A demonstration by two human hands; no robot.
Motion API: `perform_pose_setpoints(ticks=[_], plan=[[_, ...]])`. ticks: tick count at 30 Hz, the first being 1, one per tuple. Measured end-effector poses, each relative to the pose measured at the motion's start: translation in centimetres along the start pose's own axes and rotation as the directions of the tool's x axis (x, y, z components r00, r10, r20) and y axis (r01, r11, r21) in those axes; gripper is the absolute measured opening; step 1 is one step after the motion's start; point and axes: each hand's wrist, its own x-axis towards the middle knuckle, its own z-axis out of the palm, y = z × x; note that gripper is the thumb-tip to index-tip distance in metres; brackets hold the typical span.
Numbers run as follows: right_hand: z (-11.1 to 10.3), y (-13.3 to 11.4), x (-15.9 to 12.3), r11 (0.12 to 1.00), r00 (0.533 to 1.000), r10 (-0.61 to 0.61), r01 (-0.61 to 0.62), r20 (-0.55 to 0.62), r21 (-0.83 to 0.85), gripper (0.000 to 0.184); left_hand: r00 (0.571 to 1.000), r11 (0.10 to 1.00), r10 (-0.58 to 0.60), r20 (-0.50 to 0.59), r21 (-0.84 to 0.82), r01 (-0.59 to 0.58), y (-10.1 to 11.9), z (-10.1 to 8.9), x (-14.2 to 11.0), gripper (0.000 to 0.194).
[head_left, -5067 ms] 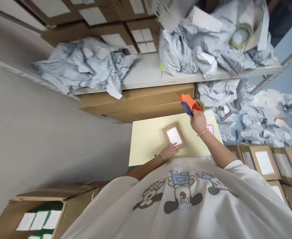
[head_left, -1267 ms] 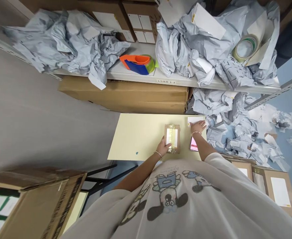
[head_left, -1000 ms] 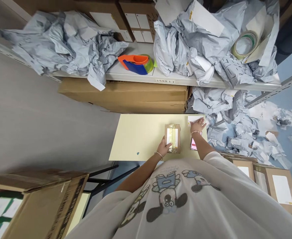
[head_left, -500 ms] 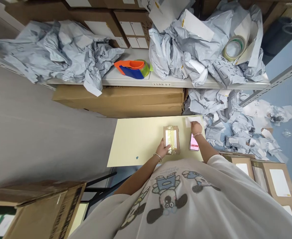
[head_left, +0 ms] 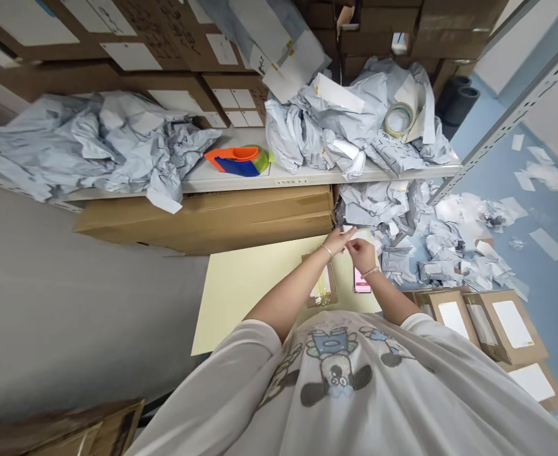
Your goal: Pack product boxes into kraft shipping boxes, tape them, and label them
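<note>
My left hand (head_left: 338, 240) and my right hand (head_left: 363, 254) meet over the far right corner of the pale yellow table (head_left: 240, 285). Between and behind their fingertips shows a white paper slip (head_left: 365, 235), which both hands pinch; the exact contact is small and partly hidden. Under my left forearm lies a small cardboard box (head_left: 330, 292) with a white label and clear tape, partly covered by the arm. Just below my right hand, a phone with a pink screen (head_left: 362, 280) rests on the table, its top hidden by the hand.
Beyond the table stands a metal shelf (head_left: 240, 183) with crumpled grey mailing bags (head_left: 131, 145), an orange and blue tape dispenser (head_left: 239, 161) and a tape roll (head_left: 399, 120). A long carton (head_left: 212, 218) lies below it. Bags and labelled boxes (head_left: 507, 323) sit on the right.
My left hand has let go of the small box and moved right and away from me to join my right hand at the white paper. The view has shifted too.
</note>
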Motion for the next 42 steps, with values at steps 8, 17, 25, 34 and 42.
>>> perform_pose_setpoints(ticks=[8, 17, 25, 34, 42], plan=[[-5.2, 0.0, 5.9, 0.906, 0.951, -0.105, 0.212, 0.291, -0.366, 0.07, 0.992, 0.976, 0.115, 0.046, 0.18, -0.121, 1.9, -5.7, 1.9, 0.017], [-2.1, -0.4, 11.3, 0.8, 0.777, -0.042, 0.403, 0.629, -0.445, 0.018, 0.989, 0.934, 0.138, -0.049, 0.338, -0.113, 3.5, -9.4, 1.9, 0.018], [-2.1, 0.3, 11.6, 0.782, 0.714, -0.13, 0.5, 0.688, -0.372, 0.009, 0.985, 0.935, 0.127, -0.115, 0.346, -0.08, 2.1, -9.8, 1.8, 0.019], [-3.2, 2.0, 11.8, 0.833, 0.791, -0.191, 0.444, 0.581, -0.331, 0.014, 0.957, 0.913, 0.213, -0.198, 0.388, -0.123, 0.3, -10.6, 1.3, 0.036], [-4.3, 3.5, 10.6, 0.854, 0.812, -0.19, 0.414, 0.552, -0.315, 0.02, 0.949, 0.981, -0.024, -0.315, 0.176, 0.083, -1.8, -11.2, 0.5, 0.038]])
